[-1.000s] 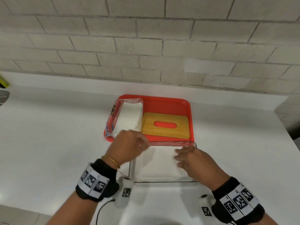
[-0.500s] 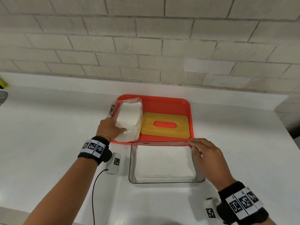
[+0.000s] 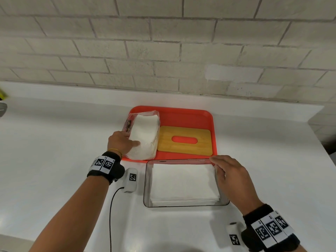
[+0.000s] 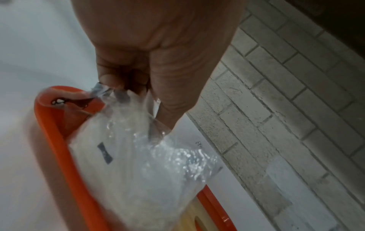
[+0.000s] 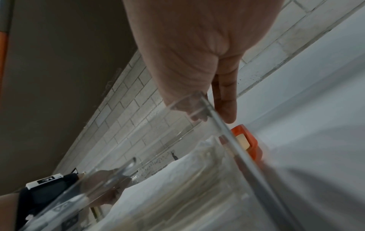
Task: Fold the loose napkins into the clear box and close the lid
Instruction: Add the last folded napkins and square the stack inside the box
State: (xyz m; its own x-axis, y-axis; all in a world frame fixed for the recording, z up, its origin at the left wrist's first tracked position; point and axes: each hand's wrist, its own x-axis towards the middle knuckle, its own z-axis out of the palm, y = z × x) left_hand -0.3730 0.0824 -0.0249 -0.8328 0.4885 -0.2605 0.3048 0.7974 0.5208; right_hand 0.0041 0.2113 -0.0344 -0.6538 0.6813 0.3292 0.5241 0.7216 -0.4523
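Note:
A clear box [image 3: 145,188] sits on the white counter with a flat stack of white napkins [image 3: 183,184] inside. Behind it, a red tray [image 3: 181,117] carries a plastic-wrapped napkin pack [image 3: 143,137] and a bamboo lid [image 3: 203,142] with a slot. My left hand [image 3: 123,142] grips the near left side of the pack; in the left wrist view the left hand [image 4: 138,87] pinches the pack's clear wrapper [image 4: 150,156]. My right hand [image 3: 218,164] holds the box's right wall, thumb inside and fingers outside, as the right wrist view shows [image 5: 213,112].
A pale brick wall with a low ledge runs along the back of the counter. A small white sensor [image 3: 131,180] with a black cable hangs by my left wrist. A yellow-green object [image 3: 2,95] shows at the far left edge.
My left hand left the box and went up to the napkin pack on the tray. My right hand slid off the stacked napkins to the box's right wall.

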